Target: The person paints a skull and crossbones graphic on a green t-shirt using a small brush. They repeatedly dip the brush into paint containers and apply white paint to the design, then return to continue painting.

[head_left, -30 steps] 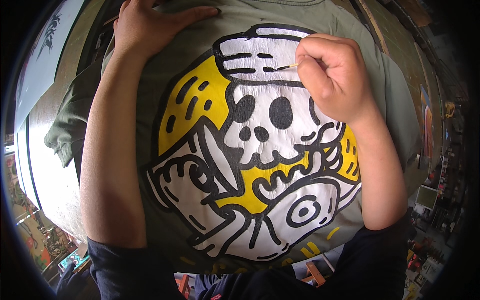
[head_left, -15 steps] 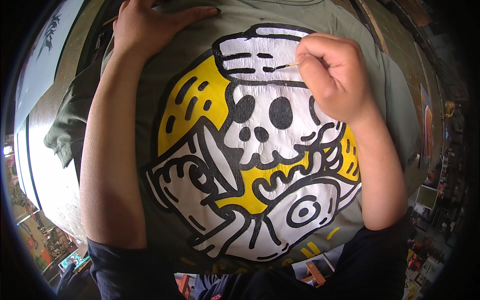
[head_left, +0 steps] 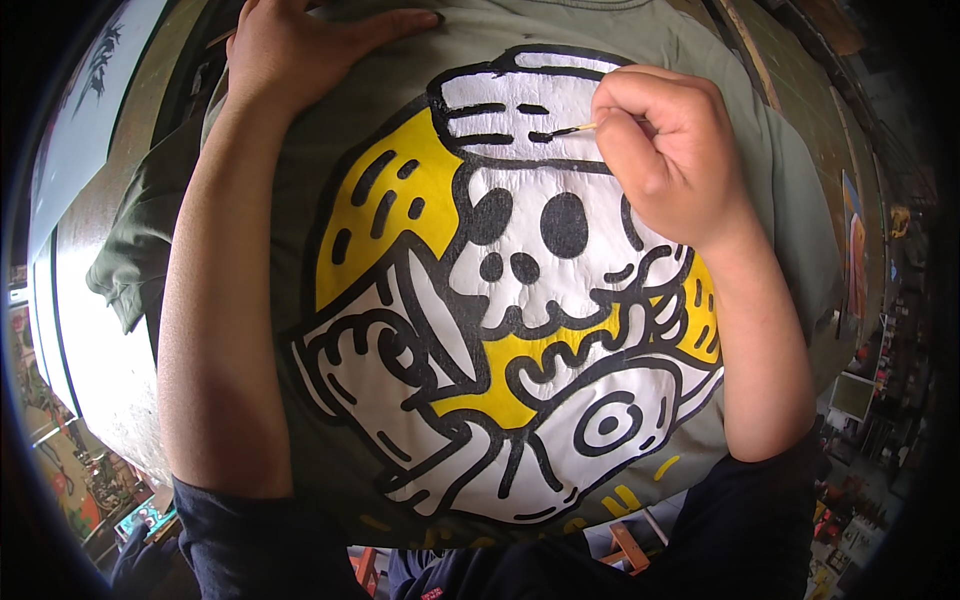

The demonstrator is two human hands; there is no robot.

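A thin paintbrush (head_left: 578, 129) with a dark tip is pinched in my closed right hand (head_left: 672, 155). Its tip touches a short black dash on the white cap of a painted skull (head_left: 545, 245). That picture, in white, yellow and black, covers much of an olive-green T-shirt (head_left: 790, 200) spread out before me. My left hand (head_left: 292, 50) lies on the shirt at the upper left, thumb stretched out toward the collar. Its other fingers are partly cut off by the top edge. The right fingertips hide part of the brush handle.
Bright white light falls on the surface (head_left: 105, 360) at the left, beside the shirt's sleeve (head_left: 135, 270). A cluttered area (head_left: 865, 470) with many small items lies low on the right. An orange frame piece (head_left: 627, 548) shows below the shirt's hem.
Only slight movement shows: the brush tip stays at the same black dash, and the shirt's picture sits a few pixels differently in view. Both hands keep their grip and place.
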